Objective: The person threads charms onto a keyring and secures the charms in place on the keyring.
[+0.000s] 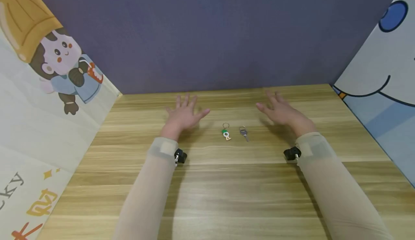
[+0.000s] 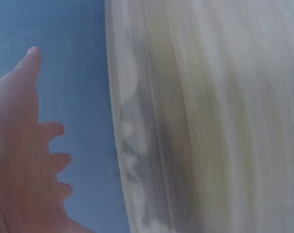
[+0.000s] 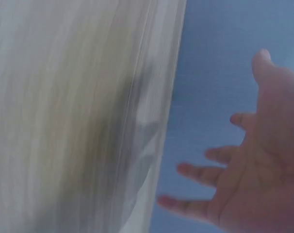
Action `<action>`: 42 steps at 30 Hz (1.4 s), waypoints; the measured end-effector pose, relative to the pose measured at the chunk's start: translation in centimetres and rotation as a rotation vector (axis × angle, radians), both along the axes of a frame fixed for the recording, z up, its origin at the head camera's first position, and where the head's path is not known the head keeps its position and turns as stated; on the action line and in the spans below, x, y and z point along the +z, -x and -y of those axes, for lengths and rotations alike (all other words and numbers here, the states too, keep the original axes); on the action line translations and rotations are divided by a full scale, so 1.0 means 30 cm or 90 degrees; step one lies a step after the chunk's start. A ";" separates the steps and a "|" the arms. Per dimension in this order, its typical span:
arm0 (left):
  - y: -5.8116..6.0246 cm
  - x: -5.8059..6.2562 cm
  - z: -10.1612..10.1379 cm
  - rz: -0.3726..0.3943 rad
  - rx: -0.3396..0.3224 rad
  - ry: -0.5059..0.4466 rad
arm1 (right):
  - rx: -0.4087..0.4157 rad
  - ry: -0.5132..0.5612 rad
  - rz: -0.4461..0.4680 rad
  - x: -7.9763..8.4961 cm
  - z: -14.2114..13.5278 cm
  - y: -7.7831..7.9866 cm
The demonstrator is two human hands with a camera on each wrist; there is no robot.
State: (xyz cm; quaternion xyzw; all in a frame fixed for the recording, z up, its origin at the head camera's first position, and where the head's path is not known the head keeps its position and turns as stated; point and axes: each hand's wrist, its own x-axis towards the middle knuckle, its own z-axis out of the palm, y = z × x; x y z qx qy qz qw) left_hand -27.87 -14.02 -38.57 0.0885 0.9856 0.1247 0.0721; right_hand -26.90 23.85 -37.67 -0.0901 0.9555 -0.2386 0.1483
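A keychain (image 1: 226, 134) with a green top, a white ring-shaped middle and a metal loop lies on the wooden table, between the two hands in the head view. Just right of it is a small key (image 1: 244, 132) on its own ring. My left hand (image 1: 183, 118) is held over the table left of the keychain, fingers spread and holding nothing. On the other side, my right hand (image 1: 285, 113) hovers right of the key, its fingers also spread with nothing in them. Both wrist views show the open palms above their shadows; keychain and key are outside those views.
The wooden table (image 1: 227, 197) runs back to a dark blue-purple wall (image 1: 207, 35). A white panel with a cartoon figure (image 1: 68, 56) borders the left side. A printed panel (image 1: 373, 74) borders the right. Each wrist carries a small black camera (image 1: 180, 156).
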 end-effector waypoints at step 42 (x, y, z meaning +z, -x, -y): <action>0.039 -0.106 -0.181 0.163 -0.272 -0.101 | 0.180 0.178 0.109 -0.169 0.135 0.054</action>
